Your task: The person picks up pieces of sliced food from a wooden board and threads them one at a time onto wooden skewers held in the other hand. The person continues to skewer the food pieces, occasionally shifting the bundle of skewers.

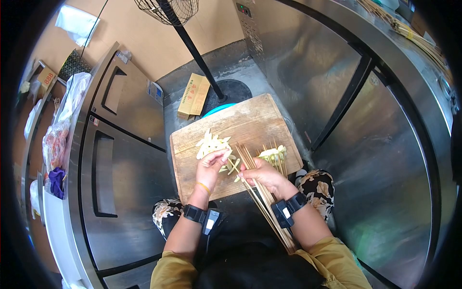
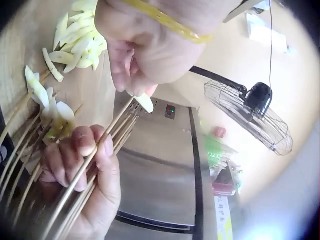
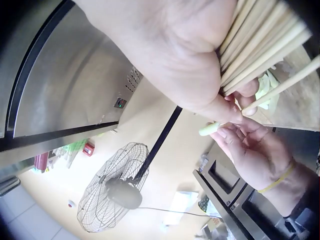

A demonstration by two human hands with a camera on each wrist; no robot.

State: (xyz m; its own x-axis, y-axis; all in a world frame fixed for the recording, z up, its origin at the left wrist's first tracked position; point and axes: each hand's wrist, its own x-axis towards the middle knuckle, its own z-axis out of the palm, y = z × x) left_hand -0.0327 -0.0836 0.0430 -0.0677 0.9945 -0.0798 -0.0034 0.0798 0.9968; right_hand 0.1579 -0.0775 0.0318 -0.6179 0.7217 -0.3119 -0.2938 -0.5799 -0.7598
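Observation:
A pale slice (image 2: 144, 102) is pinched in the fingers of my left hand (image 2: 142, 45), at the tip of one wooden skewer (image 2: 75, 181). My right hand (image 1: 265, 176) grips a bundle of skewers (image 1: 265, 196) whose long ends reach back toward the sleeve, and thumb and finger hold the single skewer. A pile of pale slices (image 1: 211, 143) lies on the wooden board (image 1: 250, 118), left of the bundle. Skewers carrying slices (image 1: 273, 153) lie on the board's right side, beside the right hand.
A cardboard box (image 1: 193, 96) and the fan's round base (image 1: 236, 91) stand on the floor beyond the board. Steel cabinets flank it at left (image 1: 127, 178) and right (image 1: 375, 159). More skewers (image 1: 423, 45) lie on the right counter. Knees are below the board's near corners.

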